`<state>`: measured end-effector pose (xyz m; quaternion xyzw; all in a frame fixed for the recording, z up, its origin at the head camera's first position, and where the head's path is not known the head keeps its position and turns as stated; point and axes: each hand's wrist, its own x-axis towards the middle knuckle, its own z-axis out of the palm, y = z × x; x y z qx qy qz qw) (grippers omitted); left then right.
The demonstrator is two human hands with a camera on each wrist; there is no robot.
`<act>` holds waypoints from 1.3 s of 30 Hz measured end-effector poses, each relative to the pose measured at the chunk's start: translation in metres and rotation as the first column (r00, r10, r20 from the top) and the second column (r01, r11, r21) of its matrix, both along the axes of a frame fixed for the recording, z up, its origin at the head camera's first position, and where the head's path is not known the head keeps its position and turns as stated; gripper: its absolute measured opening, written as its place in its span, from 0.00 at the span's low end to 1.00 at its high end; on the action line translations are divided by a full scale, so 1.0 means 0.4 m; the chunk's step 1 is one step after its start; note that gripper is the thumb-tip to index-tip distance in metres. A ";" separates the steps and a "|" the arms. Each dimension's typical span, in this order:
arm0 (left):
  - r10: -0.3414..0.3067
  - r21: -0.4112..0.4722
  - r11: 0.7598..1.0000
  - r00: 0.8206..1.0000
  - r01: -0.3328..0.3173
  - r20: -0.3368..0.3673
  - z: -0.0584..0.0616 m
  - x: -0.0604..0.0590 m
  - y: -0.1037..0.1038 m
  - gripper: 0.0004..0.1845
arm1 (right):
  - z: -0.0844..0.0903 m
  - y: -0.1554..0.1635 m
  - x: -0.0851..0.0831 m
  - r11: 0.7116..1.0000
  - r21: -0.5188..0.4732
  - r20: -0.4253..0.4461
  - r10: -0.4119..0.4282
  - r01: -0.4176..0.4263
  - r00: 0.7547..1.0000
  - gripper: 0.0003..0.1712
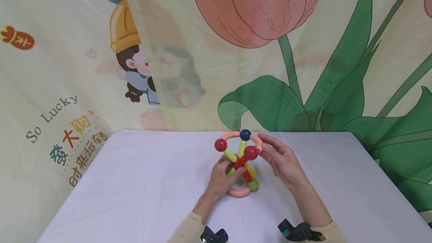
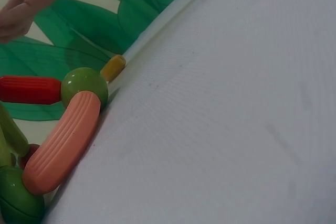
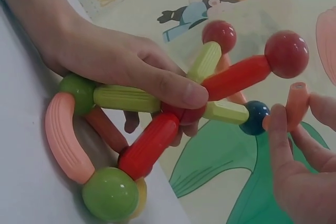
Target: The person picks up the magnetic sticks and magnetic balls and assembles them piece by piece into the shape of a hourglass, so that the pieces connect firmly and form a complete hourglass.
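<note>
A toy [image 1: 240,162] of coloured rods and balls stands on the white table [image 1: 135,190], between the two hands. No containers show.

The left hand [image 1: 221,177] comes up from below, its wrist low near the table, and grips the toy's middle: thumb [image 3: 173,90] and fingers clench around the red ball where the rods cross, with a yellow-green rod [image 3: 126,98] just under the thumb. A pink curved rod [image 3: 60,140] and a green ball [image 3: 110,192] lie below the fingers on the table.

The right hand [image 1: 281,160] is raised beside the toy's top, its fingertips pinching the end of a pink rod [image 3: 296,103], just beside the blue ball [image 3: 255,117]. A red ball [image 3: 286,53] sits above these fingers.
</note>
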<state>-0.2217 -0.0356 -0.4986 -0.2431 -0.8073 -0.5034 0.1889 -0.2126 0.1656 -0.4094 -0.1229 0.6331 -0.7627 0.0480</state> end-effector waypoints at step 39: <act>-0.114 0.162 0.984 0.963 0.076 0.245 0.008 0.000 -0.004 0.19 | -0.033 0.091 -0.032 0.803 0.569 -0.082 -0.160 0.177 0.984 0.24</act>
